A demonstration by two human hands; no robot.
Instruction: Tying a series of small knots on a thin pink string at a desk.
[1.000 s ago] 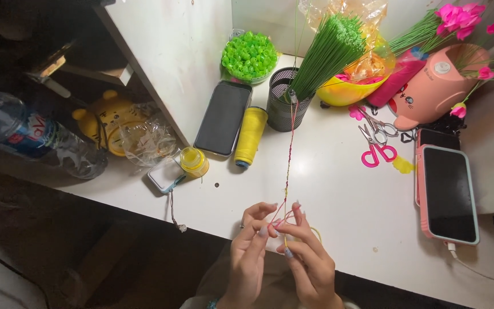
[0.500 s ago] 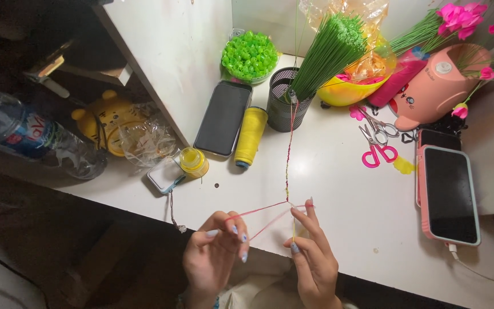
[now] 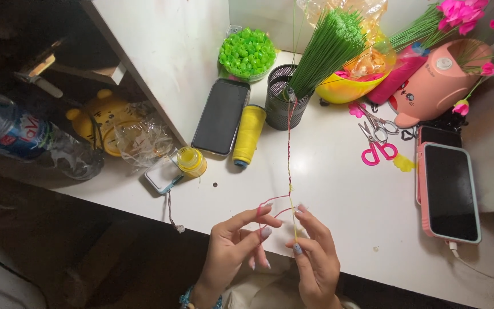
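Observation:
A thin braided cord (image 3: 288,149) of red and yellow thread runs from the black mesh pen cup (image 3: 284,104) down to my hands at the table's front edge. My left hand (image 3: 236,241) pinches a pink thread loop (image 3: 270,201) between thumb and fingers. My right hand (image 3: 314,252) grips the cord's lower end, with a yellow strand hanging between its fingers. Both hands sit close together over the white tabletop (image 3: 338,183).
A yellow thread spool (image 3: 249,135) and a dark phone (image 3: 222,116) lie left of the cup. Pink scissors (image 3: 377,150), a pink-cased phone (image 3: 449,190), a small yellow jar (image 3: 191,161), green beads (image 3: 248,53) and green stems (image 3: 327,43) surround the work area.
My left hand pulled a pink strand out to the left, then came back toward the right hand, which stays on the cord's end.

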